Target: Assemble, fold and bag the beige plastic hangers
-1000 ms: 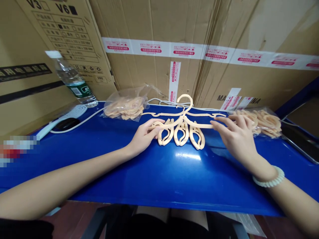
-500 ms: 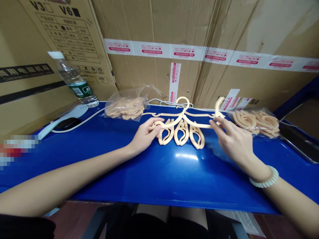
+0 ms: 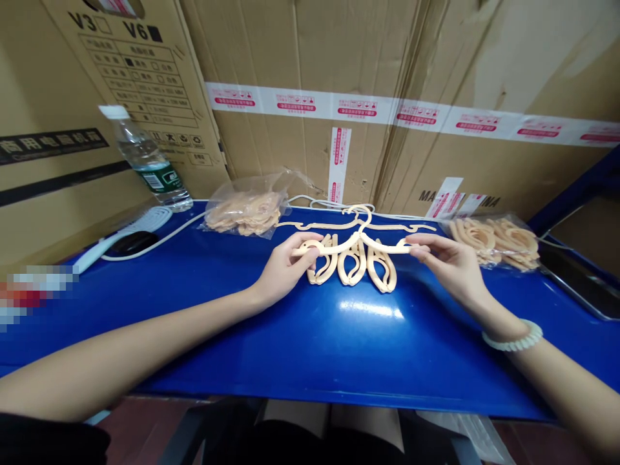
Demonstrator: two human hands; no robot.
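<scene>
A pale peach plastic hanger (image 3: pixel 355 244) with looped clips lies at the middle of the blue table (image 3: pixel 300 336). My left hand (image 3: pixel 285 266) is closed in a pinch on its left arm end. My right hand (image 3: pixel 450 261) pinches the right arm end, thumb and fingers pressed together on it. Three loop-shaped pieces (image 3: pixel 353 266) hang below the bar, resting on the table between my hands.
Two clear bags of peach plastic parts lie at the back: one left (image 3: pixel 245 210), one right (image 3: pixel 498 237). A water bottle (image 3: pixel 148 161), a white cable (image 3: pixel 159 236) and a dark object (image 3: pixel 130 241) sit at the left. Cardboard boxes (image 3: pixel 368 97) wall the back.
My right hand had lifted a loose curved piece by the hanger's right end half a second ago; now it is lower and pinches that end. The left hand kept its grip.
</scene>
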